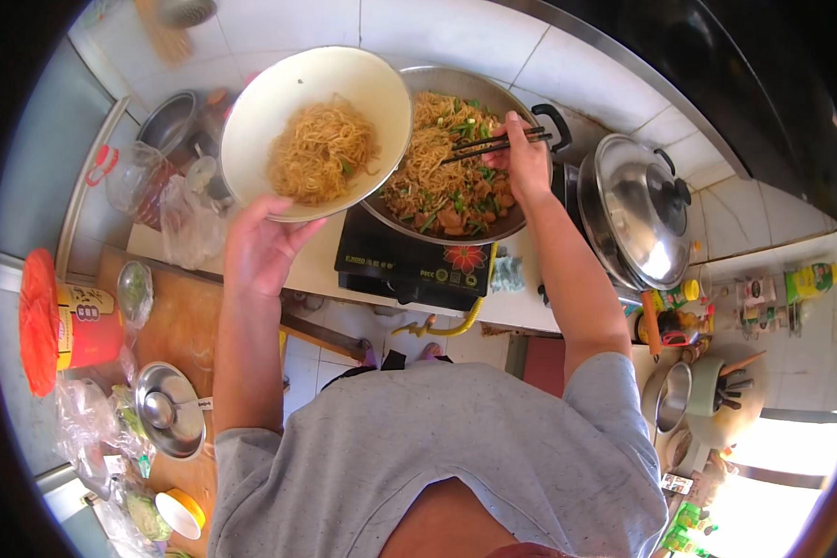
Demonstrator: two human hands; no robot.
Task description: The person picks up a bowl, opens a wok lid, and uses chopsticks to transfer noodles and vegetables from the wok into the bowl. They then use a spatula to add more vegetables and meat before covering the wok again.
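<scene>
My left hand grips the near rim of a cream enamel basin, tilted beside the wok. A heap of cooked noodles lies in the basin. In my right hand is a pair of dark chopsticks, their tips over the noodles in the wok. The metal wok holds noodles with chopped greens and browned meat pieces. It stands on a black gas stove with a red flower print. The basin's right rim overlaps the wok's left edge.
Right of the wok stands a lidded steel pot. Bottles and a knife holder line the right counter. On the left wooden table are a steel bowl with a ladle and a red tub. A yellow hose hangs below the stove.
</scene>
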